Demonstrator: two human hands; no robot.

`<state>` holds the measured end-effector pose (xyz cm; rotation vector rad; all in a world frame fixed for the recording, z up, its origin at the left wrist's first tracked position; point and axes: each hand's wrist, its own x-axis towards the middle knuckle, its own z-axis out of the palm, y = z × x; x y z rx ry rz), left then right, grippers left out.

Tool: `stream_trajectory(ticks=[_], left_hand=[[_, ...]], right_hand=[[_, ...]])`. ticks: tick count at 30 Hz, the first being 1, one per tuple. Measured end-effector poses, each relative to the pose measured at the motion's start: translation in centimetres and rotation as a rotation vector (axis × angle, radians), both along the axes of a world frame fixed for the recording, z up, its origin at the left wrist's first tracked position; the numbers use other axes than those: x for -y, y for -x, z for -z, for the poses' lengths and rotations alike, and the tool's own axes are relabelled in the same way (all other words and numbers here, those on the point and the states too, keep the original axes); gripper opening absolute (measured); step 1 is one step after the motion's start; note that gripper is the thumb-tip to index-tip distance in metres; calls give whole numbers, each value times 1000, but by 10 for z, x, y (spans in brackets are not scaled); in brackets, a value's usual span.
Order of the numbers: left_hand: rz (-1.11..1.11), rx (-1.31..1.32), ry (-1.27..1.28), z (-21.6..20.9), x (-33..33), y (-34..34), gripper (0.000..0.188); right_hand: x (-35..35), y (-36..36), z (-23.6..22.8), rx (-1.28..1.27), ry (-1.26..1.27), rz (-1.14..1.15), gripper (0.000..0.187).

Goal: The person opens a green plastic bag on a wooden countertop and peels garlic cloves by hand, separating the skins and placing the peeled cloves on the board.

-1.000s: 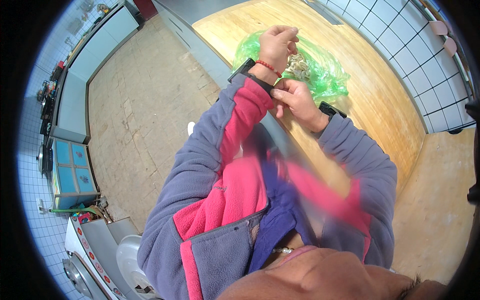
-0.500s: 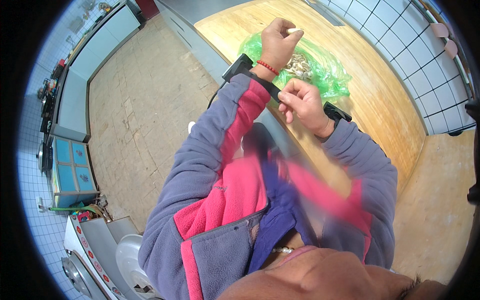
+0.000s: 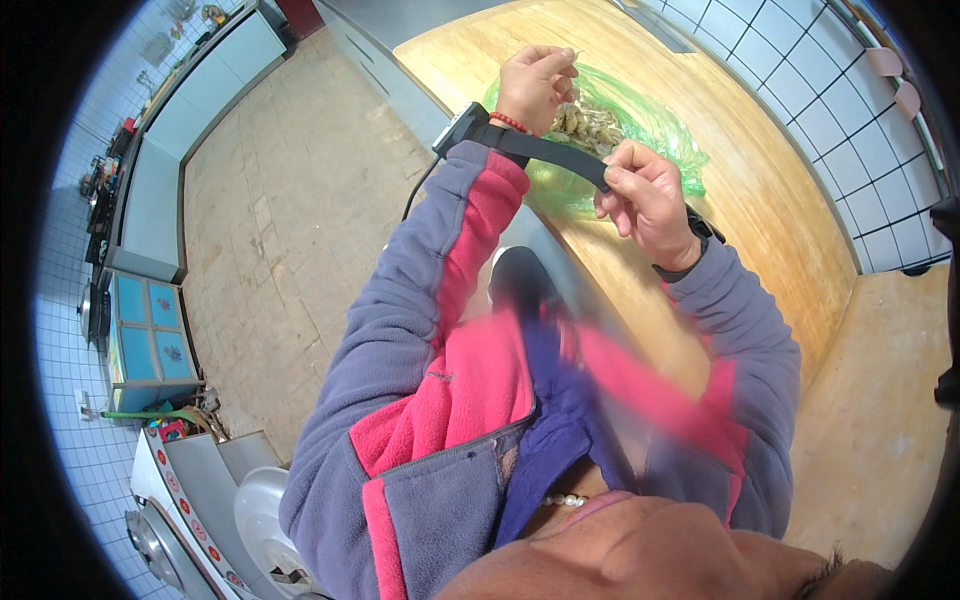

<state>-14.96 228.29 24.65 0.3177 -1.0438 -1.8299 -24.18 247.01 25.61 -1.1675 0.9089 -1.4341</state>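
Note:
A black strap (image 3: 560, 156) is pulled out from the band around my left wrist, next to a small black device (image 3: 463, 128) and a red bead bracelet. My right hand (image 3: 650, 200) pinches the strap's free end between thumb and fingers, and the strap stretches taut. My left hand (image 3: 535, 88) is raised over the table with its fingers curled together; a small thing seems to sit at the fingertips, too small to name. Just beyond it, a heap of small pale brown pieces (image 3: 592, 128) lies on an open, crumpled green plastic bag (image 3: 660, 120).
The bag rests on a long wooden tabletop (image 3: 790, 245), bordered by a white tiled wall (image 3: 800, 75). A dark shoe (image 3: 520, 275) shows below the table's edge. Across the tiled floor (image 3: 270, 230) stand a blue cabinet (image 3: 150, 330) and a counter.
My right hand has moved right and drawn the strap end away from my left wrist. My left hand has shifted slightly left, and the pale piece seen in it earlier is hardly visible.

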Motion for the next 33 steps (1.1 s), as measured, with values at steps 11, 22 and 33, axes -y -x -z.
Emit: stream_trajectory(ticks=[11, 22, 33], left_hand=[[118, -93, -109, -7, -23, 8, 8], [-262, 179, 386, -9, -46, 21, 17], [-201, 416, 535, 48, -33, 6, 18]], right_hand=[[17, -12, 36, -96, -78, 38, 14], [13, -27, 36, -652, 482, 218, 10], [38, 26, 38, -315, 54, 275, 9]])
